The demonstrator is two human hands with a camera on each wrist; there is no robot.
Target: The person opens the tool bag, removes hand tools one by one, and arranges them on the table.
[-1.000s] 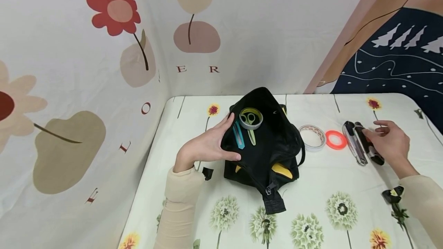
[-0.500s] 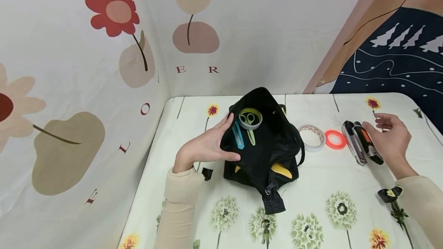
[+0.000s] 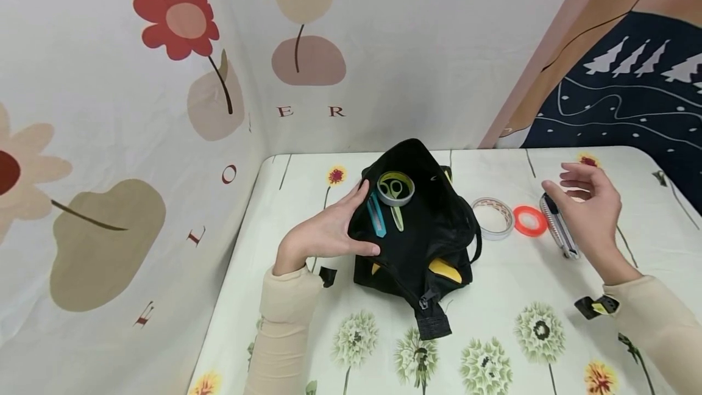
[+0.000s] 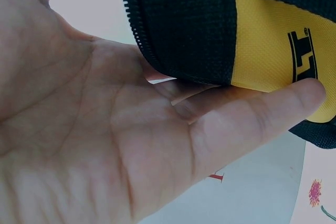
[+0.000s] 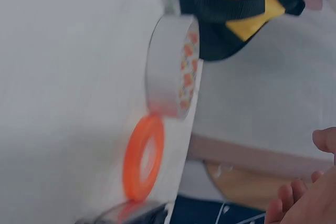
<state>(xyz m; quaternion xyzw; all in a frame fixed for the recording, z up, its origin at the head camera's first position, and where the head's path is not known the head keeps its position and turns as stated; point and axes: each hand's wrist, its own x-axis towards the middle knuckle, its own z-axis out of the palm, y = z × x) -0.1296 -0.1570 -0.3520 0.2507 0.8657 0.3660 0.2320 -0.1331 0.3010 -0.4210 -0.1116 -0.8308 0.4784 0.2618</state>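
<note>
A black tool bag [image 3: 433, 224] with yellow patches stands with its mouth gaping. My left hand [image 3: 329, 224] holds its left side, thumb at the near rim and fingers toward the far rim. In the left wrist view one straight finger lies along the yellow fabric [image 4: 262, 30]. Inside the bag are a teal utility knife [image 3: 376, 215], green scissors [image 3: 397, 217] and a tape roll [image 3: 404, 199]. My right hand [image 3: 593, 215] hovers over a silver utility knife [image 3: 560, 230], fingers loosely bent and thumb apart from them. A black-and-orange utility knife is hidden from view.
Right of the bag lie a wide white tape roll [image 3: 493, 235] and an orange tape roll [image 3: 530, 221], side by side on the flowered tablecloth [image 3: 493, 309]. Printed cloth walls [image 3: 400, 47] rise behind and to the left of the table.
My right hand has moved left from beside the black-and-orange utility knife to over the silver one, covering the spot where the former lay. The left hand and bag hold their place.
</note>
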